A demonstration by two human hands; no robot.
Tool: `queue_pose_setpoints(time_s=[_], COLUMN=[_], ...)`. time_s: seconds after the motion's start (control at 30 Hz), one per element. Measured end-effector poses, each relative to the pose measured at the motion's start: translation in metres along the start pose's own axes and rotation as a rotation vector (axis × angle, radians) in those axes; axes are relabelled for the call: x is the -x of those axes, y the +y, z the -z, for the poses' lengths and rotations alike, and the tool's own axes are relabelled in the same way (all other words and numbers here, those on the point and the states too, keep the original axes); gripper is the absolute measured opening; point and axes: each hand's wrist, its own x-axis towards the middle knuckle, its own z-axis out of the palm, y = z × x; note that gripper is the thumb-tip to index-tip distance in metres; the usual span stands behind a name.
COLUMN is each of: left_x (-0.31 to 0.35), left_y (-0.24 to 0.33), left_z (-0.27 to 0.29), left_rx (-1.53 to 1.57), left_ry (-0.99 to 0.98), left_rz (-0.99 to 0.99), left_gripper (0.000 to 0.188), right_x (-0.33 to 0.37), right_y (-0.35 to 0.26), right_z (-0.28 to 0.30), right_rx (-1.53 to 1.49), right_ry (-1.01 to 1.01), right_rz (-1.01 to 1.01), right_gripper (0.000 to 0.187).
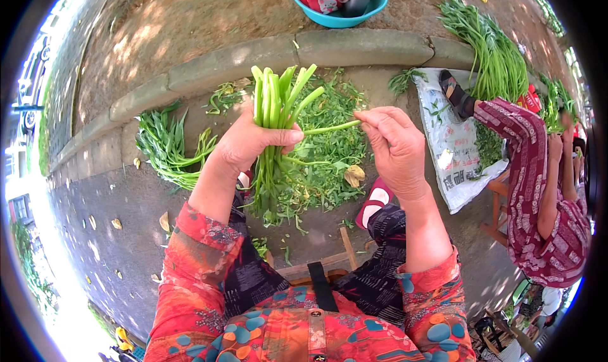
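Note:
My left hand is closed around a bunch of green leafy-vegetable stems, their cut ends pointing up and away and the leafy part hanging below. From that bunch one thin stem sticks out to the right. My right hand pinches the tip of this stem between thumb and fingers. On the ground beneath lies a wide pile of loose green leaves, with a dry yellow leaf on it. Another bunch of greens rests on the ground left of my left arm.
A stone kerb runs across beyond the leaves. Past it stands a blue basin with a red bag and a dark bottle. At right, a white printed sack lies flat near a long heap of greens. A person in maroon patterned clothes sits there.

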Motion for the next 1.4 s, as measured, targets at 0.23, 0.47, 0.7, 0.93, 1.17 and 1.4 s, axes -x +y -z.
queue_pose_setpoints(time_s=[0.23, 0.47, 0.7, 0.93, 1.17, 1.4], left_x=[-0.001, -0.001, 0.003, 0.011, 0.013, 0.021], left_y=[-0.002, -0.005, -0.016, -0.017, -0.014, -0.019], left_z=[-0.001, -0.001, -0.011, -0.003, 0.006, 0.0], left_rx=[-0.047, -0.044, 0.067, 0.054, -0.002, -0.015], left_ry=[0.004, 0.069, 0.151, 0.157, 0.15, 0.174], left_rz=[0.005, -0.033, 0.001, 0.014, -0.042, -0.058], left_gripper=[0.017, 0.019, 0.019, 0.021, 0.028, 0.02], right_x=[0.001, 0.008, 0.022, 0.042, 0.026, 0.015], right_y=[-0.001, 0.0, 0.004, -0.016, -0.018, -0.016], right_z=[-0.005, 0.002, -0.003, -0.009, -0.02, -0.016], right_rx=[0.23, 0.32, 0.375, 0.307, 0.182, -0.007], right_ry=[-0.03, -0.149, -0.104, 0.002, 0.052, -0.044], right_rz=[0.067, 0.134, 0.165, 0.112, 0.036, -0.068], right_gripper=[0.017, 0.011, 0.005, 0.007, 0.008, 0.006])
